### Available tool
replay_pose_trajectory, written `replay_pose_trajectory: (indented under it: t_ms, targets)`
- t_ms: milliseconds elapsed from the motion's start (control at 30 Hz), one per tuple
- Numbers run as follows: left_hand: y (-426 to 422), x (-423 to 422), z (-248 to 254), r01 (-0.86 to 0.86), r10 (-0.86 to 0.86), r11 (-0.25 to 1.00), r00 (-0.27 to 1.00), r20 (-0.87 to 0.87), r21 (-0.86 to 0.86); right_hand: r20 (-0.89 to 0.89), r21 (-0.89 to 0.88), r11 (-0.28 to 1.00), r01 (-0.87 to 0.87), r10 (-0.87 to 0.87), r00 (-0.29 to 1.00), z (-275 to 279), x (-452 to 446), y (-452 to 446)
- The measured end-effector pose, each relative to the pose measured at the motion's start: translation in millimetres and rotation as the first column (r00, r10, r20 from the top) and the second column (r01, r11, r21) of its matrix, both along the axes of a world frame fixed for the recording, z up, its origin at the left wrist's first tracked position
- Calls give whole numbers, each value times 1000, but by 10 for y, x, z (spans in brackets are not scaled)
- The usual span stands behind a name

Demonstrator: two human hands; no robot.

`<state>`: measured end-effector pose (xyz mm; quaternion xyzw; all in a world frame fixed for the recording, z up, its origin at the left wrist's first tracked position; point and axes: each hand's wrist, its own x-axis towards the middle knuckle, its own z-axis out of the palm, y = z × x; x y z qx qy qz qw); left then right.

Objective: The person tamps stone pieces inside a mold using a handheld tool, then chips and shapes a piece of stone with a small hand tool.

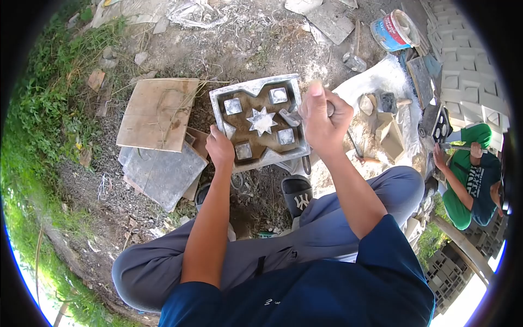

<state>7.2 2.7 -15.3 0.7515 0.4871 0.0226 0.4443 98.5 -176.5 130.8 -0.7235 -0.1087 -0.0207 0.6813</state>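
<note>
A square mold (pixel 263 153) with a pale rim, four raised square blocks and a star (pixel 262 121) in its middle is tilted in front of my knees. My left hand (pixel 220 146) grips its lower left edge. At the mold's right side my right hand (pixel 327 121) is closed round the handle of a tool, whose pale flat end (pixel 290 117) reaches over the inside of the mold. Brown material covers the floor of the mold around the blocks.
Wooden boards (pixel 158 113) and grey slabs (pixel 162 173) lie at left. A white sack (pixel 381 76), a paint bucket (pixel 394 30) and rubble are at right. Another person (pixel 473 177) works far right, beside stacked patterned blocks (pixel 463 60).
</note>
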Motion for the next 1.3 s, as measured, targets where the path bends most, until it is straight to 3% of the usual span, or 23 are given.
replay_pose_trajectory:
  t_ms: [67,100,267,333,367,467,533,600,633,667,800,867,933,1000,1033,1067,1133,1167,1267,1300]
  targets:
    - [3,7,11,-19,19,1000,1000,12,15,-63,148,986,71,-62,996,263,-42,61]
    - [-5,10,59,-19,19,1000,1000,20,-8,6,171,985,35,-37,999,294,-57,58]
    - [-5,31,209,11,-14,997,999,-33,-78,152,-20,999,-30,33,988,-169,10,24]
    - [-1,24,165,-4,3,998,1000,-13,-64,75,146,989,-34,23,997,3,-17,56]
    - [4,21,126,-5,4,998,1000,-18,-61,142,245,964,-105,71,987,116,-26,62]
    - [-15,-21,65,-28,28,1000,996,89,4,224,312,943,-116,46,974,159,-51,82]
    - [1,2,151,20,-20,999,1000,4,-47,246,290,951,-103,30,969,-57,-30,103]
    - [-24,31,138,2,-2,1000,998,58,-2,155,65,997,-37,27,988,-116,-8,129]
    - [-15,34,142,4,-4,1000,999,32,-17,22,141,990,-18,15,1000,56,-12,157]
    - [-1,13,140,8,-8,999,1000,0,-32,18,145,989,-12,9,1000,164,-28,155]
    - [-29,-23,56,-15,13,1000,996,90,22,148,200,980,-15,-15,989,79,-50,136]
    - [-37,17,219,-26,28,998,999,30,-58,198,-98,990,98,-77,977,-217,-34,154]
    - [-20,48,267,-8,9,995,1000,10,-97,148,-86,996,35,-22,989,-57,30,117]
    - [24,29,258,19,-30,983,998,-54,-180,60,142,988,55,-64,996,148,-17,117]
    - [42,21,202,22,-32,985,998,-53,-174,143,182,983,-11,-16,990,242,-10,105]
    - [34,-3,161,16,-27,984,998,-59,-178,137,178,984,-15,-10,990,184,-25,108]
    - [-2,-7,111,20,-19,1000,1000,15,-17,243,152,988,-43,5,970,-91,-25,86]
    - [-10,-3,94,21,-21,1000,1000,21,-17,217,-41,998,-55,63,974,-324,10,53]
    - [19,16,80,18,-19,999,1000,-7,-32,127,-125,990,-62,78,989,-132,18,52]
    - [17,5,79,23,-23,999,1000,-10,-28,139,-42,998,-50,56,989,-105,13,40]
